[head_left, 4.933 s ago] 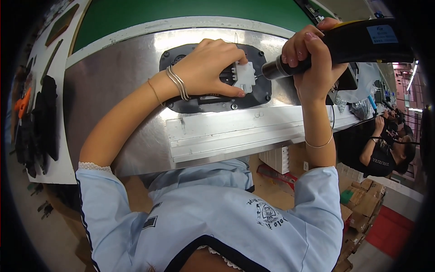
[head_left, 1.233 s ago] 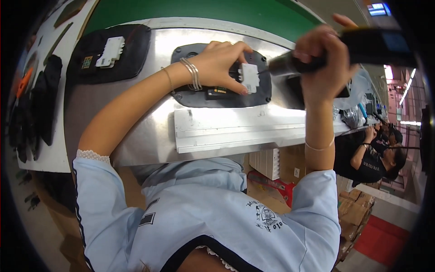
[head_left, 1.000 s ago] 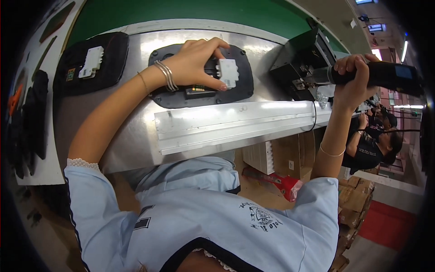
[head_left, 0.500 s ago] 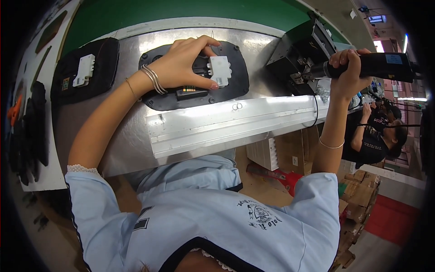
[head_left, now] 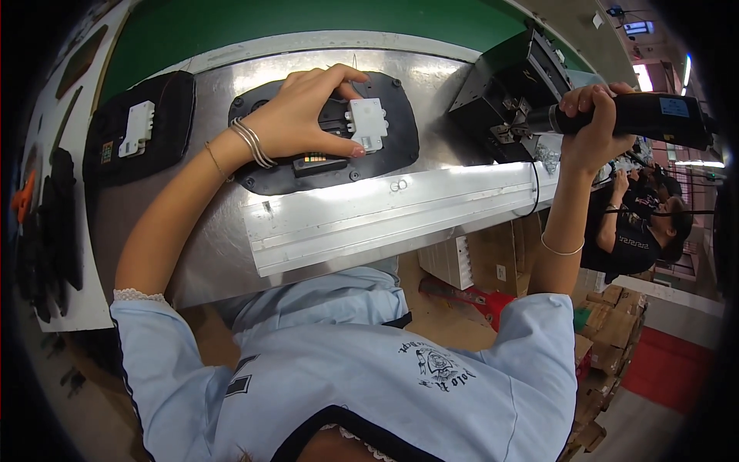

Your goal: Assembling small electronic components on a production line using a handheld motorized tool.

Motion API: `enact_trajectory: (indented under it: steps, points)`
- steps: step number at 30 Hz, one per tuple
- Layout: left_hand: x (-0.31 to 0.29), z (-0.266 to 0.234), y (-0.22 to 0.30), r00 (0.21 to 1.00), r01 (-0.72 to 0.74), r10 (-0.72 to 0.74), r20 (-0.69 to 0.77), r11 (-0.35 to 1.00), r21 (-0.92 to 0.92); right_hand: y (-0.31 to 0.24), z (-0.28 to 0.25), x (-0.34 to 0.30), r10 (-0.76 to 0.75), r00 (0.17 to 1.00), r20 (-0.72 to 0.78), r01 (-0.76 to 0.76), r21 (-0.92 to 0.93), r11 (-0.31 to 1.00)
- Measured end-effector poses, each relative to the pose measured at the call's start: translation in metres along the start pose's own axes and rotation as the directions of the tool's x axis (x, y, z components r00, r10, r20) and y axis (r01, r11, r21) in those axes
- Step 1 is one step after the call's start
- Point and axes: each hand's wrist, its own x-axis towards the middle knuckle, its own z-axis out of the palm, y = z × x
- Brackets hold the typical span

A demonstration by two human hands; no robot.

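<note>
My left hand (head_left: 302,115) spans a white plastic box (head_left: 368,123) with side tabs, thumb at its near corner and fingers bent at its far left corner. The box lies on a black rounded panel (head_left: 400,138), flat on the metal bench. Beside my thumb, a dark part with small coloured marks (head_left: 318,161) sits on the panel. In my right hand (head_left: 589,127) is a black electric screwdriver (head_left: 654,117), fingers wrapped round its body. Held almost level, it points left, with its tip at the front of a black screw feeder (head_left: 512,96); exact contact is too small to tell.
A second black panel (head_left: 173,123) carrying a white box (head_left: 138,127) lies at the left. Along the bench's near edge runs a metal rail (head_left: 339,219) with two small rings on it. Dark tools and an orange-handled one (head_left: 25,196) are far left. Another person (head_left: 643,231) sits at the right.
The panel, box and my left hand appear shifted slightly left in the picture, along with the bench. Both grips stay the same, and the screwdriver's tip remains at the feeder.
</note>
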Motion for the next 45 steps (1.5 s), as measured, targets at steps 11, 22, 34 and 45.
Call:
enact_trajectory:
  steps: [11, 22, 34, 45]
  points:
    - [-0.001, 0.003, -0.003, 1.000, -0.003, 0.003, -0.002, 1.000, 0.007, -0.009, 0.009, 0.000, 0.120, 0.988, 0.102, -0.122, 0.007, 0.993]
    - [-0.001, 0.004, -0.005, 0.996, -0.083, 0.084, -0.015, 0.996, 0.034, -0.019, 0.111, -0.040, 0.061, 0.921, 0.384, -0.187, 0.298, 0.936]
    - [-0.001, 0.005, -0.008, 0.996, -0.079, 0.079, -0.029, 0.997, 0.016, -0.001, 0.157, -0.053, 0.096, 0.878, 0.469, -0.264, 0.308, 0.914]
    - [-0.002, 0.010, -0.009, 0.996, -0.075, 0.077, -0.047, 0.996, 0.037, 0.004, 0.158, -0.056, 0.102, 0.876, 0.471, -0.257, 0.277, 0.926]
